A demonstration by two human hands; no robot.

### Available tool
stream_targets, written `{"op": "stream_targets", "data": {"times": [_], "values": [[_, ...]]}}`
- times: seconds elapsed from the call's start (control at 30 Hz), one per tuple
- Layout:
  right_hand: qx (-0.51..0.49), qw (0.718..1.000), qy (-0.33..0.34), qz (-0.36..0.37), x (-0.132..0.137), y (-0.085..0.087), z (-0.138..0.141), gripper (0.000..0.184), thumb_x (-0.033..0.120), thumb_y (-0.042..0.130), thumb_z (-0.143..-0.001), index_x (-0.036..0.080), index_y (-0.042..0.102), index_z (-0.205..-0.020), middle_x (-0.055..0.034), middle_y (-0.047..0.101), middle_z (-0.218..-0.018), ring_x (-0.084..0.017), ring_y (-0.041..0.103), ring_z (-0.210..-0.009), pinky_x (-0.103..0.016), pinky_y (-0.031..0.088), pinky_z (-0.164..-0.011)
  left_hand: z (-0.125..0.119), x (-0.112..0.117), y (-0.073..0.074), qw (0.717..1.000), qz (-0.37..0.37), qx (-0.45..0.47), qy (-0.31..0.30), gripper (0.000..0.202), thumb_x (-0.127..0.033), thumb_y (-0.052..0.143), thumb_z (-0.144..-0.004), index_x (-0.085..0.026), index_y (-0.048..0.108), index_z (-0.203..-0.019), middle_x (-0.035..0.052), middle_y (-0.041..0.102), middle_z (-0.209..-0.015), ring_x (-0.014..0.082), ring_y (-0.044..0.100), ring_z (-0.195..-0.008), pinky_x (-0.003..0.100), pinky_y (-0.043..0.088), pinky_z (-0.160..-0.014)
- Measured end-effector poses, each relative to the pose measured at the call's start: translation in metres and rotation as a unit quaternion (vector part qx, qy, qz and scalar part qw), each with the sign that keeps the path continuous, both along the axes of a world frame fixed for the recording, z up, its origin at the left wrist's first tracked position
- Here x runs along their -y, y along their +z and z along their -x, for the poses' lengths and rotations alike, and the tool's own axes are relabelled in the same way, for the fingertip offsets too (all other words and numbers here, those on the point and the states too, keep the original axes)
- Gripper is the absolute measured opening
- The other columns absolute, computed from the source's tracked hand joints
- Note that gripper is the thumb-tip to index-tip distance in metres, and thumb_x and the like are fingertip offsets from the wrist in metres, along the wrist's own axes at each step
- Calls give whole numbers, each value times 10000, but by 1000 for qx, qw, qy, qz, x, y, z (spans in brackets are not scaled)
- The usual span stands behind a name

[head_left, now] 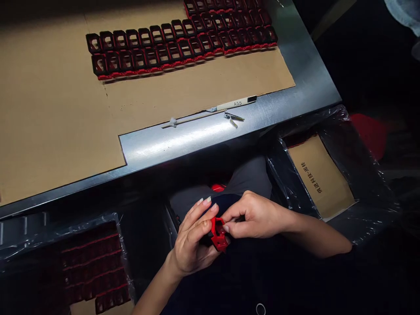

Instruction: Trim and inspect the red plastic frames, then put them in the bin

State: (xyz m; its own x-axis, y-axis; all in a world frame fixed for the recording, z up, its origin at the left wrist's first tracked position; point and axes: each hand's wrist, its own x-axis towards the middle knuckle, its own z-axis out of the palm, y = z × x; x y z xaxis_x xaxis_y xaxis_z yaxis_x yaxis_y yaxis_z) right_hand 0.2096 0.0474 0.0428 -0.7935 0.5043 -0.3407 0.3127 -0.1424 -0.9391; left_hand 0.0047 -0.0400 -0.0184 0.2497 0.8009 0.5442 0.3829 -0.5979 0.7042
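Over my lap, my left hand grips a small red plastic part with an opening in it, thumb on one side and fingers spread around it. My right hand pinches at the opening's edge with thumb and forefinger. Whether a small item sits in that pinch I cannot make out. Several red-and-black frame-shaped parts stand in rows on the brown cardboard covering the table.
On the metal table edge lie a craft knife marked A55, a thin wooden stick and tweezer-like metal pieces. A plastic-lined bin with cardboard stands right; another bin of red parts stands lower left.
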Motion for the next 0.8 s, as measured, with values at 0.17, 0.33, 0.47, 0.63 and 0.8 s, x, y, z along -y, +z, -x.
{"op": "stream_targets", "data": {"times": [0.17, 0.33, 0.47, 0.63, 0.8], "values": [[10, 1000, -8, -11, 2, -1, 2, 180, 175, 617, -841, 138, 770, -754, 46, 638, -576, -48, 507, -482, -154, 350, -479, 1, 1, -2, 1000, 6, -13, -6, 802, -225, 787, -813, -156, 362, -1490, 173, 641, -1366, 272, 486, -1410, 471, 431, -1160], [62, 995, -64, -37, 7, 1, 12, 141, 152, 684, -765, 127, 728, -634, 42, 632, -538, -53, 525, -483, -147, 340, -466, 4, 1, -4, 1000, -7, -20, -8, 791, -237, 784, -816, -146, 372, -1486, 180, 622, -1392, 281, 492, -1403, 479, 418, -1169], [74, 995, -60, -40, 5, 2, 11, 150, 144, 677, -763, 122, 726, -623, 33, 640, -536, -58, 522, -472, -160, 327, -457, 5, 4, -5, 1000, 14, -11, 6, 832, -245, 816, -784, -197, 373, -1486, 157, 638, -1380, 300, 494, -1398, 524, 449, -1138], [-2, 999, 19, 28, -1, 3, 0, 252, 152, 571, -851, 154, 785, -984, 10, 742, -724, -83, 586, -542, -173, 398, -521, 4, 8, -7, 999, 38, 16, 15, 877, -247, 869, -725, -215, 398, -1464, 167, 667, -1337, 321, 508, -1385, 547, 483, -1105], [49, 997, -29, -46, 1, 6, 5, 188, 275, 670, -846, 130, 760, -766, -13, 726, -645, -103, 612, -539, -194, 405, -543, 1, 7, -11, 998, 56, 43, 1, 861, -266, 884, -703, -200, 439, -1437, 182, 670, -1324, 346, 495, -1392, 577, 463, -1109]]}}
